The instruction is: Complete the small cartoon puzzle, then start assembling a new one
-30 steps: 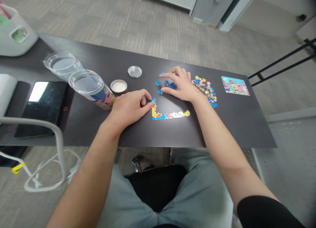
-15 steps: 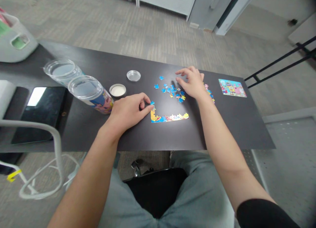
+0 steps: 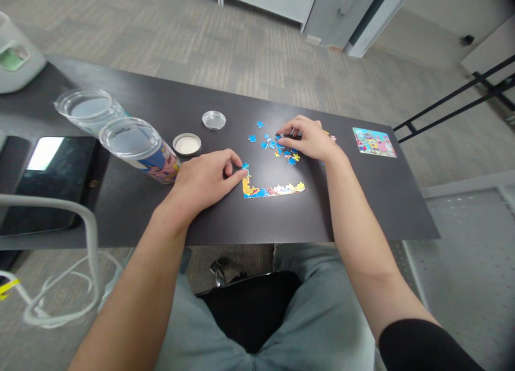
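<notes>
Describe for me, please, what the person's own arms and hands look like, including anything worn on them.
The left hand and right hand are both ungloved, with no ring, watch or bracelet visible. The right arm wears a plain black fabric sleeve, its hem near the elbow. The left arm is bare as far as the picture shows. No cables or markings are visible on either arm.

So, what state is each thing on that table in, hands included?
Puzzle edge: joined in an L.
Loose pieces: scattered, partly hidden.
Card: flat, picture up.
Clear lid: flat.
White lid: flat.
Front tube: standing.
Back tube: standing.
Tablet: flat, glare on top.
Left hand: fingertips at the edge's far end.
Right hand: fingers at the pieces, grip unclear.
</notes>
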The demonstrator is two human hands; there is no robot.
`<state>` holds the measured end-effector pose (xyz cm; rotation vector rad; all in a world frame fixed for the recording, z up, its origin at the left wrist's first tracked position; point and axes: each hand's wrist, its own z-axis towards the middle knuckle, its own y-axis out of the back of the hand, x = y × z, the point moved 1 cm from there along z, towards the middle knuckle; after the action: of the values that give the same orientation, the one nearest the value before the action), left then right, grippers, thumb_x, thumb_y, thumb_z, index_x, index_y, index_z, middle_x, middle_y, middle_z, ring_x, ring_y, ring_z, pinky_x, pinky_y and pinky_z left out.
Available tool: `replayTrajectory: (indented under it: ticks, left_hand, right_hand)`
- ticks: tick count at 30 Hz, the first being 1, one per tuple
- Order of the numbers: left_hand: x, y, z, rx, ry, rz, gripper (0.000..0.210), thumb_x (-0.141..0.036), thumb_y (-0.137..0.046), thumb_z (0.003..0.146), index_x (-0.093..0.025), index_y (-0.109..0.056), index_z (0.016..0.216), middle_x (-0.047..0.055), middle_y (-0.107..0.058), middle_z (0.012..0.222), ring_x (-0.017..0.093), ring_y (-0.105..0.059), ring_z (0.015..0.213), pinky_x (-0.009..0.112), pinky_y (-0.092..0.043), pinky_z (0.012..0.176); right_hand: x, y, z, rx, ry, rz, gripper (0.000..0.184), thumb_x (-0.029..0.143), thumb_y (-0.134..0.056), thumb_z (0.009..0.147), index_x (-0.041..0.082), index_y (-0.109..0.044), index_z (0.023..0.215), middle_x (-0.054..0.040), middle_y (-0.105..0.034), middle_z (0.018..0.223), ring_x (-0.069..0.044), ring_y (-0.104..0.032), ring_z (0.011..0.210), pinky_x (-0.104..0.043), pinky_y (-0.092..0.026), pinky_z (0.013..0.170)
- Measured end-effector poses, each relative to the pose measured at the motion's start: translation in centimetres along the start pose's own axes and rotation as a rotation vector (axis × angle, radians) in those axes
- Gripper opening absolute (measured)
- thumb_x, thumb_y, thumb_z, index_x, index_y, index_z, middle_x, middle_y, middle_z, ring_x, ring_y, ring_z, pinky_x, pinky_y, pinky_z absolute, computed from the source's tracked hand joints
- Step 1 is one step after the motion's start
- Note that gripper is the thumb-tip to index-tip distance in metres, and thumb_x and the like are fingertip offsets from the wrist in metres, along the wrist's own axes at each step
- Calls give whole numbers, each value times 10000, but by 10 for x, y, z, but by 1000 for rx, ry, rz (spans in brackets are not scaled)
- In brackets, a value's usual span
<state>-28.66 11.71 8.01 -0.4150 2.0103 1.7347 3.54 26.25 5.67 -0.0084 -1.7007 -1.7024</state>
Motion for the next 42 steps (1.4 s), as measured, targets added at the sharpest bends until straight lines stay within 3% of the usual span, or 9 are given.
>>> replayTrajectory:
  ticks: [5, 10, 22, 29, 42]
  left_hand:
    - [0, 0, 2, 0, -4, -8, 236, -561, -819, 1100, -342, -873, 1170, 14, -865, 965, 293, -780, 876, 412, -402, 731]
    - [1, 0, 1, -12, -1, -20, 220, -553, -840, 1097, -355, -891, 1179, 17, -873, 967, 300, -779, 887, 403, -400, 726]
    - [2, -1, 0, -12, -6, 11, 225, -538, -824, 1113, -347, -892, 1209, 9, -883, 988, 289, -781, 874, 405, -402, 738]
    - [3, -1, 1, -5, -11, 8, 232, -555, -806, 1116, -349, -879, 1192, 15, -888, 979, 298, -787, 880, 410, -401, 727]
    - [1, 1, 0, -6, 2, -9, 208, -531, -829, 1109, -345, -882, 1185, 14, -879, 971, 297, -786, 874, 406, -400, 736]
  right_hand:
    - [-5, -4, 2, -15, -14, 52, 140, 314, -993, 1013, 288, -887, 1102, -88, -902, 1277, -354, -821, 1154, -638, -558, 1281]
    - [-6, -5, 3, 25, -15, 173, 215, 400, -983, 1018, 302, -810, 1102, -83, -926, 1164, -350, -826, 1101, -601, -623, 1188]
    - [-12, -9, 6, -109, 14, 212, 176, 319, -874, 1023, 282, -816, 1184, -75, -898, 1131, -295, -776, 972, -537, -646, 1085]
    - [-10, -11, 7, -108, 38, 276, 264, 369, -871, 1023, 291, -805, 1267, -52, -870, 1108, -274, -762, 960, -497, -654, 1020]
    - [-12, -11, 8, -47, 43, 277, 230, 399, -856, 1047, 287, -863, 1248, -84, -901, 1142, -300, -765, 994, -533, -664, 1037]
